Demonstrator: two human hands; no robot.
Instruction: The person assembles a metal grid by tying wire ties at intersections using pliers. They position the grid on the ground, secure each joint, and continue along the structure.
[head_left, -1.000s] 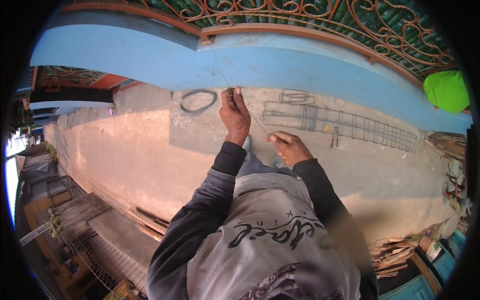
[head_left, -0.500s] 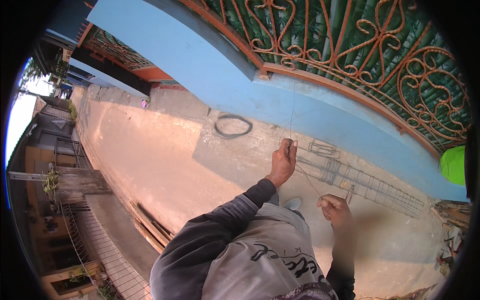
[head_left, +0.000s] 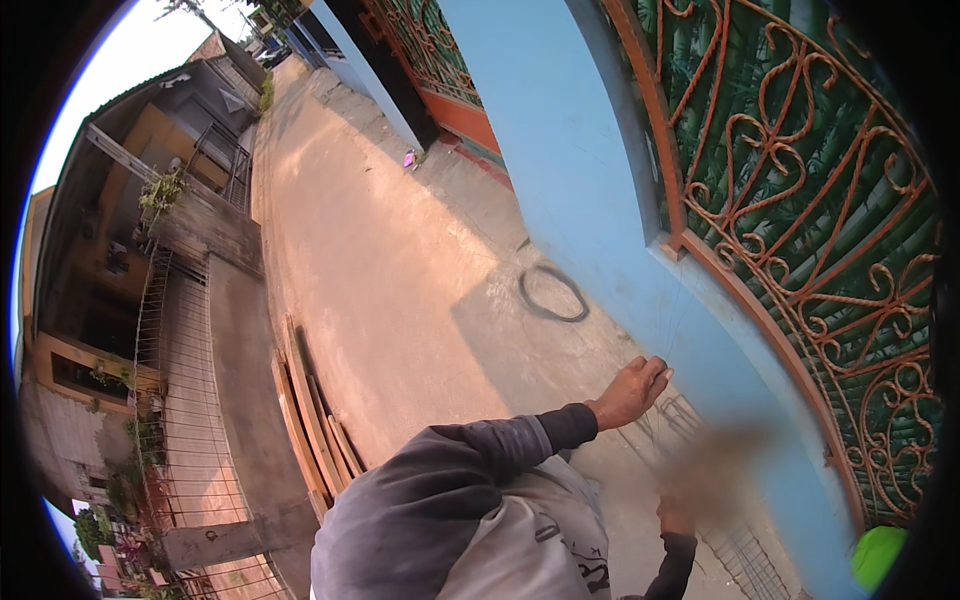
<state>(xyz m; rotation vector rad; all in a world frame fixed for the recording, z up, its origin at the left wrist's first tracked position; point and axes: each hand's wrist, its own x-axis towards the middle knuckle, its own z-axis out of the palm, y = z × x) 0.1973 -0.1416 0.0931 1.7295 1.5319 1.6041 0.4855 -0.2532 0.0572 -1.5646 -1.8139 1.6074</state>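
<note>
My left hand (head_left: 632, 390) is closed, thumb against fingers, pinching a thin wire (head_left: 669, 335) that rises faintly in front of the blue wall. Lower and to the right, my right hand (head_left: 677, 515) is mostly covered by a blurred brown smudge, so its fingers do not show. Bent metal rods (head_left: 680, 412) lie on the ground just beyond my hands. Part of a long steel reinforcement cage (head_left: 750, 562) shows below the smudge. A dark ring of coiled wire (head_left: 572, 317) rests on the concrete ahead of my left hand.
A low blue wall (head_left: 560, 150) with an orange scrollwork grille (head_left: 790, 200) runs along the right. Several wooden planks (head_left: 312, 420) lie at the left, near a wire fence (head_left: 185, 400). A bright green object (head_left: 878, 557) sits at the lower right.
The view has swung right, so the scene sits rotated and the alley shows more. My left hand still pinches the wire; my right hand, visible and closed before, is now behind the blur.
</note>
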